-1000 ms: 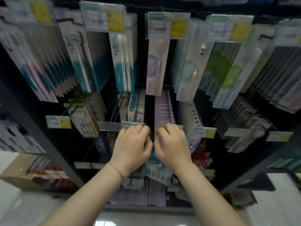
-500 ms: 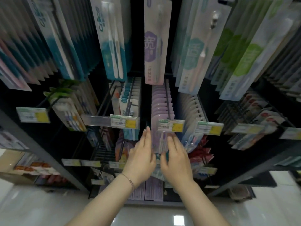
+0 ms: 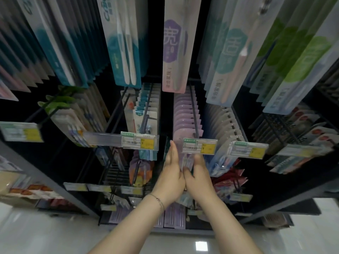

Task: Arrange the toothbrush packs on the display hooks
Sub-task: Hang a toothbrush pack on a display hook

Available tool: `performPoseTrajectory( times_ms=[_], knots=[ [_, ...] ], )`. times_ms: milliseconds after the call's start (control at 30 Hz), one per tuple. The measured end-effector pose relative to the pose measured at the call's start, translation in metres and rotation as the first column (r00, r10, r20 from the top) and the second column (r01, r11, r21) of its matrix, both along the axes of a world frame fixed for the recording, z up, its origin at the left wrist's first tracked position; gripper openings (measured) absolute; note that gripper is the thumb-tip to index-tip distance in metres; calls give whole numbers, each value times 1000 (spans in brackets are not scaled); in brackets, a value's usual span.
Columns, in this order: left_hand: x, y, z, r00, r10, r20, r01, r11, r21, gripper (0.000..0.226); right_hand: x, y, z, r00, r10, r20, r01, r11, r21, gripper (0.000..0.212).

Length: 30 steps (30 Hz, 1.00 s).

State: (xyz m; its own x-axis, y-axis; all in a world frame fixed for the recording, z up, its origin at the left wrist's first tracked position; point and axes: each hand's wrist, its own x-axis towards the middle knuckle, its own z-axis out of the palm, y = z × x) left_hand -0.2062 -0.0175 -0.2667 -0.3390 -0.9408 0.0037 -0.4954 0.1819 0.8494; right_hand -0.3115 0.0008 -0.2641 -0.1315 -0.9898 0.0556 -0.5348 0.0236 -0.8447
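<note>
At far left of the rack, teal packs [image 3: 60, 52] hang in a dense row up top, w/ green-topped packs [image 3: 58, 109] on a hook below and a yellow price tag [image 3: 22, 132] near them. Next right, teal-white packs [image 3: 146, 114] sit on a hook behind a 2nd tag [image 3: 140, 142]. Centre: lilac toothbrush packs [image 3: 185, 116] hang in a row on their display hook [image 3: 193, 107]. The front pack is just behind a 3rd tag [image 3: 200, 146], and its lower end drops between both hands. Left hand [image 3: 172, 173] is flat, fingers straight, pointing up along the pack's left edge; bracelet [image 3: 158, 199] on that wrist. Right hand [image 3: 200, 175] is at the pack's right edge, fingers also straight, tips hidden behind the tag, thumb out toward the left hand. Too blurred to tell if either palm touches the pack. Further right: white packs [image 3: 225, 125], red packs [image 3: 229, 178] lower down, green packs [image 3: 302, 52] upper right.
</note>
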Motion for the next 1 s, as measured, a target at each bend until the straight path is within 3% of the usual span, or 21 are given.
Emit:
performPoseTrajectory(
  times_ms=[433, 567, 700, 800, 1000],
  knots=[
    [4, 13, -3, 998, 57, 3, -57, 998, 27, 86, -12, 11, 0, 998, -35, -43, 36, 999, 11, 63],
    [17, 14, -8, 979, 70, 190, -57, 996, -70, 44, -24, 21, -3, 968, -63, -243, 66, 998, 4, 47],
    [40, 15, -12, 934, 88, 347, -41, 989, -140, 28, -23, 27, -4, 801, -44, -597, -6, 997, -81, 16],
    [67, 17, -17, 904, 129, 408, -63, 983, -172, 23, -5, 24, -5, 729, -30, -684, -52, 994, -99, 9],
    [137, 6, -19, 859, 205, 470, -135, 975, -177, 19, 66, 8, -6, 710, 69, -700, -193, 976, -99, 10]
  ],
)
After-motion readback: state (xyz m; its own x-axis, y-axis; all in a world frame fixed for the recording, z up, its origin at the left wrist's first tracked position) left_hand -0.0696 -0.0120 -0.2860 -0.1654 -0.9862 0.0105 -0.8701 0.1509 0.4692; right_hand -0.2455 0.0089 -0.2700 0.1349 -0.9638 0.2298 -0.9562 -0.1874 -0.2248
